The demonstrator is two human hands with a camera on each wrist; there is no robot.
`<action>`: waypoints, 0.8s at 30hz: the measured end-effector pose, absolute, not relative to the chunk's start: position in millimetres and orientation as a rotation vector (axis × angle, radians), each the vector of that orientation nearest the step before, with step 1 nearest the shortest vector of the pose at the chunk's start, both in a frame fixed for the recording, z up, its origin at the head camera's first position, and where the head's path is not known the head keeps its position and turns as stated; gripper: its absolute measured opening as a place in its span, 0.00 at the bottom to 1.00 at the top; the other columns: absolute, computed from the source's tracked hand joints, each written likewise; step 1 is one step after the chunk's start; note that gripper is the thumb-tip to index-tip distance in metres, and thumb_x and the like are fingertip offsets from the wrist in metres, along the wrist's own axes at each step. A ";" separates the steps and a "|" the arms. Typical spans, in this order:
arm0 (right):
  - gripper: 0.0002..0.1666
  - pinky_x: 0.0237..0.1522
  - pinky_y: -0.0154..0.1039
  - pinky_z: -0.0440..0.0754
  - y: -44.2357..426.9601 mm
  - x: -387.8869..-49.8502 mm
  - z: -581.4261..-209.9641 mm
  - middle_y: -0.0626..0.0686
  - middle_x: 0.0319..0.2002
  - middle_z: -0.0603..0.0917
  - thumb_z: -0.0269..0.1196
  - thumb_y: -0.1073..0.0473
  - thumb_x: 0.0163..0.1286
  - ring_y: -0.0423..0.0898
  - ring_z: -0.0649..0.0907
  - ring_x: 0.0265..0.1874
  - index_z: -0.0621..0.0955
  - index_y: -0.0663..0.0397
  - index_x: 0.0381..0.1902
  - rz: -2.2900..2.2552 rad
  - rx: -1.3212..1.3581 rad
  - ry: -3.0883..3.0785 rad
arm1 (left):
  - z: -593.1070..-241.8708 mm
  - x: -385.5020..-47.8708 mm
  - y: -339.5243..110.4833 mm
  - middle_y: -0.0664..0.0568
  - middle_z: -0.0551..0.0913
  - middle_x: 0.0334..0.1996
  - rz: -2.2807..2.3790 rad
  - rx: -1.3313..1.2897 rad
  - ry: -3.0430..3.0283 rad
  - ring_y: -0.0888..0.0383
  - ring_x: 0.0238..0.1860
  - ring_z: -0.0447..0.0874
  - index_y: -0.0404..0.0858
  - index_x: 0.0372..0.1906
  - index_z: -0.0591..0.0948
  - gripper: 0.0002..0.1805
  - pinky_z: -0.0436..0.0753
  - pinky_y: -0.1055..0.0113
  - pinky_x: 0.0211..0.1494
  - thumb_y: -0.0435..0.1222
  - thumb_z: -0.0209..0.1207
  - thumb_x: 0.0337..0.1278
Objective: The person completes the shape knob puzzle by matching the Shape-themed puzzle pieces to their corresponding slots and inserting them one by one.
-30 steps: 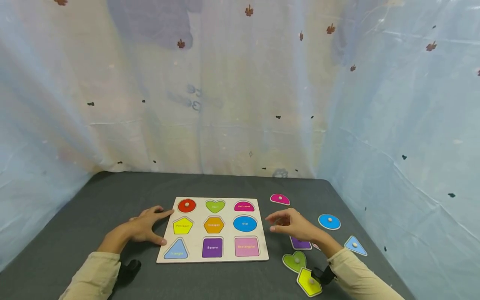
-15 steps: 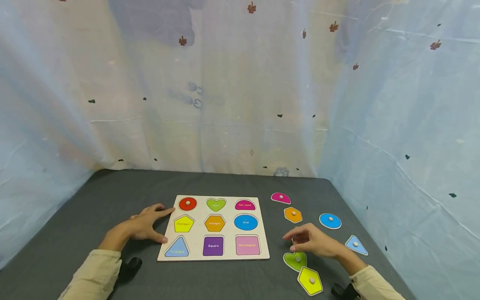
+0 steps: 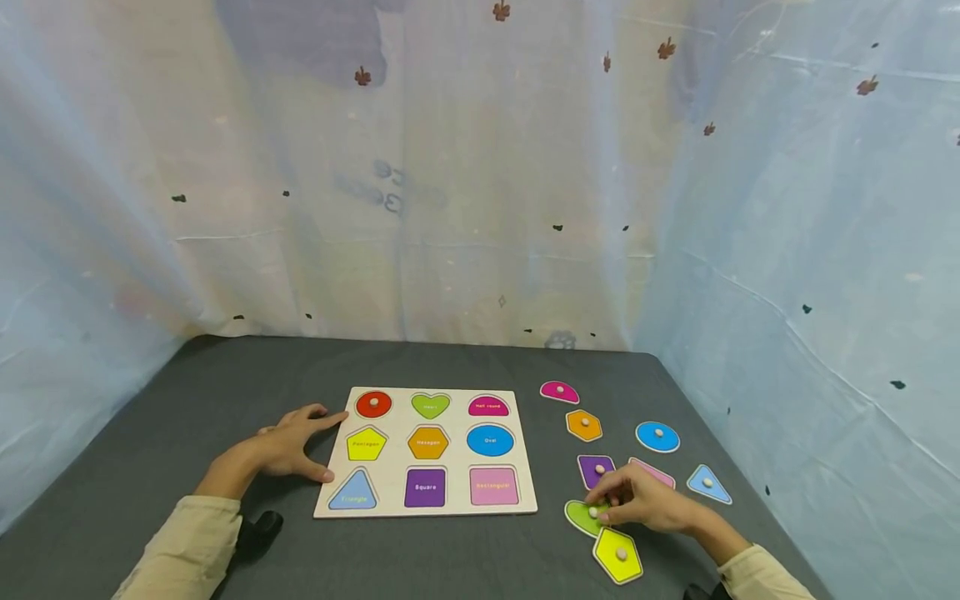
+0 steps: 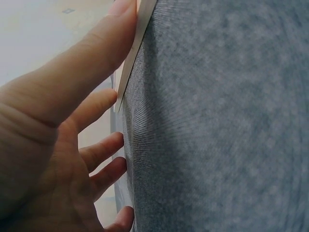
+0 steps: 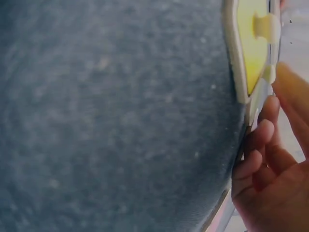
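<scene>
My left hand [image 3: 291,446] rests at the left edge of a wooden shape puzzle board [image 3: 457,510], thumb and index finger spread along that edge. In the left wrist view the thumb [image 4: 91,58] touches the board's side, other fingers apart. My right hand [image 3: 648,502] is over the green heart piece [image 3: 577,517], thumb and index finger on either side of its knob. From the right wrist view, the thumb tip is by the knob [image 5: 269,74], with a gap to the index fingertip. The heart lies flat, partly hidden by the hand, against the yellow pentagon piece [image 3: 618,567].
A red circle piece [image 3: 373,405] sits in the board's upper left. Loose pieces lie right of the board: half round [image 3: 559,392], orange hexagon [image 3: 582,426], blue oval [image 3: 657,437], purple square [image 3: 592,468], pink rectangle [image 3: 654,472], blue triangle [image 3: 708,485]. A patterned curtain [image 3: 450,167] surrounds the dark table.
My right hand has moved from beside the board's right edge, near the hexagon, down and rightward to the heart piece, uncovering the hexagon and the rectangle. The left hand stays at the board.
</scene>
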State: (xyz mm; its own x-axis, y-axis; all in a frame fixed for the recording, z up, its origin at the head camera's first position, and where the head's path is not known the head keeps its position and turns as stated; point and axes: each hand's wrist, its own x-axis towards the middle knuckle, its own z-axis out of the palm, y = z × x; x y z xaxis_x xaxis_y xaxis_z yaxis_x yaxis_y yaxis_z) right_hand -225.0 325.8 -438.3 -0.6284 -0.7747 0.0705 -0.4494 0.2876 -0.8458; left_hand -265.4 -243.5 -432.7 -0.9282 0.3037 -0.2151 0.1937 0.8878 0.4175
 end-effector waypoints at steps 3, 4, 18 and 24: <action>0.11 0.26 0.26 0.75 324.1 -227.0 -439.4 0.69 0.28 0.78 0.66 0.70 0.67 0.47 0.75 0.23 0.85 0.70 0.45 -1.275 -1.079 2.228 | -431.2 -265.8 -244.1 0.28 0.56 0.73 0.574 0.368 2.784 0.25 0.70 0.55 0.43 0.79 0.61 0.61 0.55 0.17 0.61 0.58 0.77 0.38; 0.10 0.26 0.26 0.75 323.5 -227.4 -439.7 0.69 0.27 0.77 0.66 0.70 0.66 0.45 0.74 0.23 0.86 0.70 0.44 -1.277 -1.066 2.232 | -431.1 -266.0 -244.3 0.28 0.57 0.73 0.575 0.370 2.785 0.25 0.70 0.55 0.43 0.79 0.61 0.61 0.55 0.17 0.61 0.58 0.77 0.38; 0.06 0.24 0.24 0.73 321.1 -227.3 -437.9 0.68 0.23 0.73 0.66 0.69 0.66 0.29 0.72 0.24 0.86 0.68 0.40 -1.276 -1.031 2.255 | -430.6 -264.1 -243.1 0.29 0.58 0.72 0.586 0.400 2.787 0.25 0.70 0.56 0.43 0.78 0.62 0.59 0.56 0.18 0.60 0.56 0.78 0.39; 0.06 0.24 0.27 0.75 316.3 -234.0 -429.5 0.64 0.23 0.77 0.68 0.67 0.66 0.35 0.73 0.21 0.87 0.64 0.41 -1.253 -1.030 2.380 | -433.0 -264.4 -244.3 0.29 0.58 0.73 0.578 0.387 2.785 0.26 0.70 0.56 0.44 0.78 0.62 0.60 0.56 0.18 0.60 0.57 0.77 0.39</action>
